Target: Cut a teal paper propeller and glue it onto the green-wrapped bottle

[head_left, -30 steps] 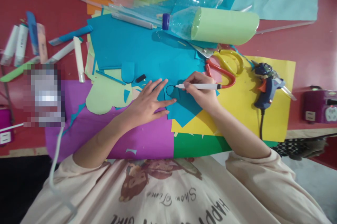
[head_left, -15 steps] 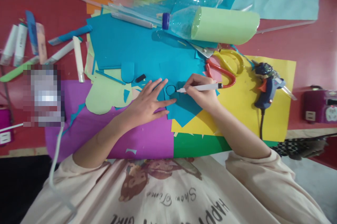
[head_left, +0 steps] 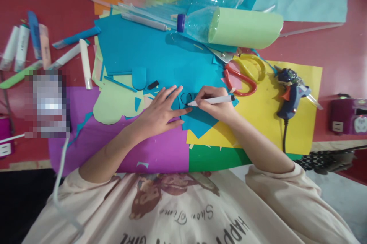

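My right hand (head_left: 216,103) is closed around a white marker (head_left: 213,100), its tip on a small piece of blue paper (head_left: 199,121). A black rounded outline (head_left: 186,98) is drawn there, just left of the tip. Fingers spread, my left hand (head_left: 164,110) lies flat with its fingertips on the left side of that paper. Beyond its fingers is a small black marker cap (head_left: 153,85). A cut blue piece with a rounded end (head_left: 139,78) and a light green paper shape (head_left: 110,102) lie to its left.
Red-and-yellow-handled scissors (head_left: 243,79) and a glue gun (head_left: 292,95) lie to the right. A bottle wrapped in green paper (head_left: 243,28) rests on its side beyond my hands. At left are several markers (head_left: 22,49) and a blurred phone (head_left: 51,104) with a white cable.
The marker in my right hand has shifted slightly left and toward me, its tip now at the lower right of the drawn outline. My left hand has stayed put.
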